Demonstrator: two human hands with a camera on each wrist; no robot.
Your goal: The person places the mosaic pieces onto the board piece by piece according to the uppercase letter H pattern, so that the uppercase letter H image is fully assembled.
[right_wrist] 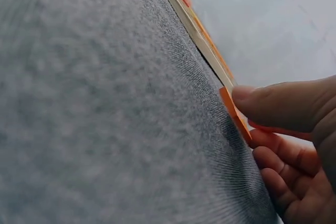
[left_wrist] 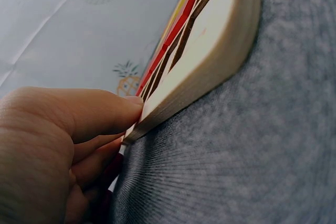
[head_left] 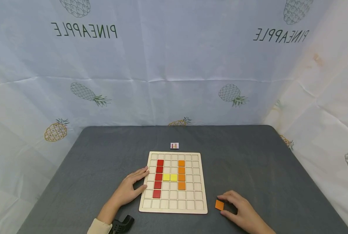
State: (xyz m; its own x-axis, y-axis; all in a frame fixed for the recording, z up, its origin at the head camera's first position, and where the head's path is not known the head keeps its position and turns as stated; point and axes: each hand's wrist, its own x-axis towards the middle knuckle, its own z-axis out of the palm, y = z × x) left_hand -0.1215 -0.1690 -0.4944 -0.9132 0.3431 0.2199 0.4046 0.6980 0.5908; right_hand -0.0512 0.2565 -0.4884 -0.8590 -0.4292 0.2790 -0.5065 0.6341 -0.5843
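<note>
A pale wooden grid board [head_left: 173, 204] lies on the table. My left hand [head_left: 130, 188] rests at its left edge, thumb and fingertips right at the rim with the fingers fairly straight. In the left wrist view, the thumb [left_wrist: 113, 111] meets the board's side. To the right of the board's near corner, my right hand [head_left: 239, 208] pinches an orange square tile [head_left: 219, 205] between thumb and fingers. The right wrist view shows this tile [right_wrist: 234, 113] edge-on, low over the dark cloth. Red tiles [head_left: 158, 185] and orange tiles [head_left: 181, 170] form two columns, joined by two yellow tiles [head_left: 170, 177].
Behind the board lies a small card [head_left: 174, 146] printed with a coloured grid pattern. The dark grey table [head_left: 250, 156] ends at a pineapple-print curtain [head_left: 162, 65] at the back and sides. A black strap device [head_left: 123, 224] sits by the left wrist.
</note>
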